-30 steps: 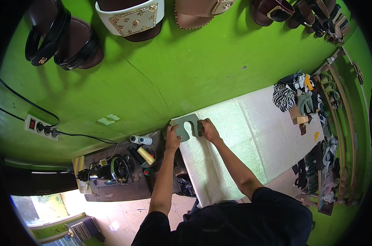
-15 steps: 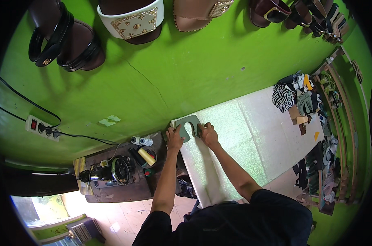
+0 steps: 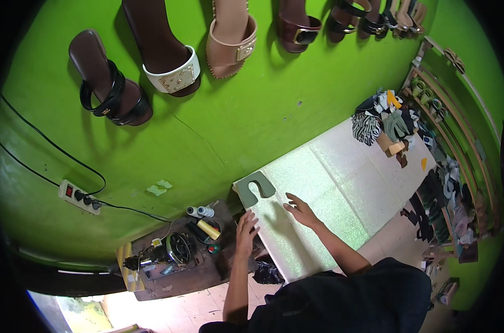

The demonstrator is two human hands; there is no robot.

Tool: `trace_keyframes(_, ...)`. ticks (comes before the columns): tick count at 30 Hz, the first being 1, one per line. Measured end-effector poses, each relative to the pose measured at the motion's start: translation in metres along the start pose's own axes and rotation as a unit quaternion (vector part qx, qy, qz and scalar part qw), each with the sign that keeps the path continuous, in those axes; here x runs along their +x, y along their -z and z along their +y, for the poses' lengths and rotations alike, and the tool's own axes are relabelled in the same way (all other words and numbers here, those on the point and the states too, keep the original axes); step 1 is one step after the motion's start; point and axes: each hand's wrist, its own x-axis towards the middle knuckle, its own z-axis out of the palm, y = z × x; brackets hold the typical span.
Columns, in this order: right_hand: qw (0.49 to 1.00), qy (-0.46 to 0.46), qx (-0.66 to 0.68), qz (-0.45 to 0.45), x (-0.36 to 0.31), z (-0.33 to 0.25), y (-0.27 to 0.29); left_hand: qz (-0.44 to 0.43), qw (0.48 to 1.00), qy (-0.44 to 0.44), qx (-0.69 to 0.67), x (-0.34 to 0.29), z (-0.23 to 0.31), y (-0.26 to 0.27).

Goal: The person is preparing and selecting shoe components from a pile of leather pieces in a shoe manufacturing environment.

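Note:
A grey-green U-shaped piece of flat material (image 3: 246,192) lies by itself at the far left corner of the white table (image 3: 341,188). Just below it, at the table's left edge, is my left hand (image 3: 246,233), fingers apart and holding nothing. My right hand (image 3: 301,211) hovers to the right of the piece, fingers spread, also holding nothing. Neither hand touches the piece.
A sewing machine (image 3: 174,248) sits on a dark table at left, with white thread spools (image 3: 205,212) and a yellow cone (image 3: 208,230). Scraps (image 3: 396,125) pile at the table's far right. Sandals (image 3: 177,77) hang on the green wall, above a power strip (image 3: 77,195).
Both hands have let go of the grey-green piece and drawn back, the left toward me and the right to the right. The whole view has shifted.

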Motion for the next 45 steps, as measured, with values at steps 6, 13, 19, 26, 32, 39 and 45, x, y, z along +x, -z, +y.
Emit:
trace_keyframes(6,0.994,-0.004,0.098,0.041,-0.069,-0.023,0.026,-0.042,0.998,0.006,-0.036,-0.056,-0.002,-0.025)
trace_keyframes(13,0.974,0.024,0.196,0.113,-0.125,0.006,0.058,-0.074,0.997,0.032,0.016,-0.074,-0.007,-0.073)
trace_keyframes(19,0.954,0.026,0.250,0.166,-0.183,0.027,0.122,-0.132,0.990,0.027,0.038,-0.093,-0.007,-0.151)
trace_keyframes(26,0.939,0.078,0.244,0.231,-0.237,0.085,0.219,-0.170,0.982,0.011,0.081,-0.108,-0.036,-0.267)
trace_keyframes(32,0.923,0.077,0.252,0.280,-0.289,0.124,0.318,-0.190,0.975,0.002,0.117,-0.112,-0.056,-0.392)
trace_keyframes(39,0.914,0.118,0.223,0.318,-0.319,0.141,0.407,-0.248,0.960,-0.035,0.127,-0.121,-0.064,-0.502)
trace_keyframes(45,0.908,0.088,0.239,0.334,-0.319,0.162,0.447,-0.253,0.957,-0.017,0.141,-0.104,-0.079,-0.548)
